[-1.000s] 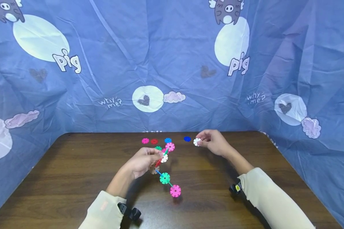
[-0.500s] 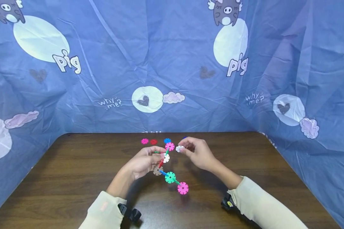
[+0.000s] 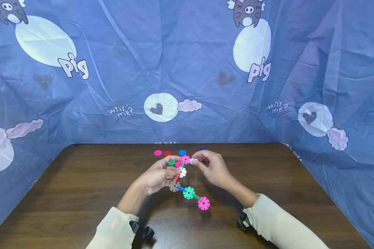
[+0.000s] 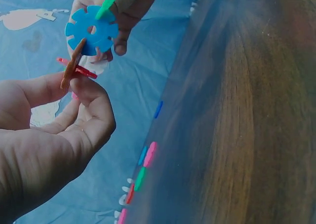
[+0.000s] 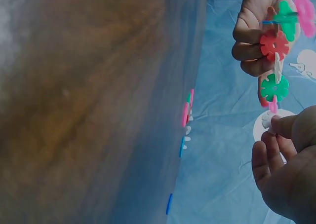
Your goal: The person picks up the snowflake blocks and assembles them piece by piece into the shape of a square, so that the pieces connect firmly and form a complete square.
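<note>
Notched-disc chain [image 3: 188, 193] is up over the table [image 3: 81, 193], pinched in the left hand [image 3: 157, 177]; right hand [image 3: 214, 168] pinches a white disc [image 3: 193, 161] by its far pink disc [image 3: 185, 159]. Probably best squared up, then pushed gently.

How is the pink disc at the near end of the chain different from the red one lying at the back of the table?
The pink disc is joined to the chain; the red disc lies loose. The pink disc is raised off the table; the red disc rests flat on it. Both have notched rims.
</note>
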Available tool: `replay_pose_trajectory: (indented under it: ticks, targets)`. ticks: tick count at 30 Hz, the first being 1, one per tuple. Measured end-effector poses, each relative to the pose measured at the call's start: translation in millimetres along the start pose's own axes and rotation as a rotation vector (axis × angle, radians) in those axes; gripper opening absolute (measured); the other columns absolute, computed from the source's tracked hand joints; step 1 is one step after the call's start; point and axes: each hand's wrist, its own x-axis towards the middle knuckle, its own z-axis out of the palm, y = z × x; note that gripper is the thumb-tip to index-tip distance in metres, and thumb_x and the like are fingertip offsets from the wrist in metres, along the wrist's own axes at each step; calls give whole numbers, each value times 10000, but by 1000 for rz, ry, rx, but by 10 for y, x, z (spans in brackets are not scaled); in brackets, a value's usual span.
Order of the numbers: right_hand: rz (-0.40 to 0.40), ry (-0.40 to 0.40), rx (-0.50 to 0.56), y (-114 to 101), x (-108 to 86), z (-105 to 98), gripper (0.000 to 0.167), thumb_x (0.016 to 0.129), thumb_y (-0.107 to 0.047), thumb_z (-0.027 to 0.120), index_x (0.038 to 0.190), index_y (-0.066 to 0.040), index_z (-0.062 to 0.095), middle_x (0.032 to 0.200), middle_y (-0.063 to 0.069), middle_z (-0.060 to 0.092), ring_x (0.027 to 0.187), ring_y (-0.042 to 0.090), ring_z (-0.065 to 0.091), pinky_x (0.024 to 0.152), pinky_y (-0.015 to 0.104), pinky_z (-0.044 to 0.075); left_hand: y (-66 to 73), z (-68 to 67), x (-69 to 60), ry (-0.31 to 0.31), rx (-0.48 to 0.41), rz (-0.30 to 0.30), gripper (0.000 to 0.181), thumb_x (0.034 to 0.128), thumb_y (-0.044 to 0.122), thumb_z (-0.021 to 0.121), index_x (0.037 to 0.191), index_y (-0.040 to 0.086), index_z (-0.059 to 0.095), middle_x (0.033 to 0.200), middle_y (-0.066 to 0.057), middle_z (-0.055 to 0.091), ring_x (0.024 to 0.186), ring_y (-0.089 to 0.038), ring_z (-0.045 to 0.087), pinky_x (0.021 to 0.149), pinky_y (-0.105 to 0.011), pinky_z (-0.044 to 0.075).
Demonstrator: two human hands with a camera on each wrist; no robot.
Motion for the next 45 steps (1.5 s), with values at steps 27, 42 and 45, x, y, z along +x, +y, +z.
replay_pose_trajectory:
  ticks: [27,42,45]
  targets:
    - [-19,-59,108,-154,0,58,105,886,-19,779,989,-40,767,910,41,771,784,141,723,707,278,603,-17,84,41,72,54,17,145,1086,195,483,1055,54,495,797,-39,501,515,-148,555,496,-266,527]
    - [-28,17,121,-229,-68,38,100,836,-17,820,921,-63,793,866,42,778,712,210,738,621,268,589,-41,106,37,71,2,52,112,1049,147,543,999,50,570,735,-17,536,478,-121,559,463,-266,533]
    - [-50,39,116,-234,-85,51,105,827,-10,827,912,-61,793,868,34,779,708,170,732,635,262,595,-33,109,28,60,-7,52,90,1042,130,542,990,61,567,711,-10,536,475,-116,557,457,-268,535]
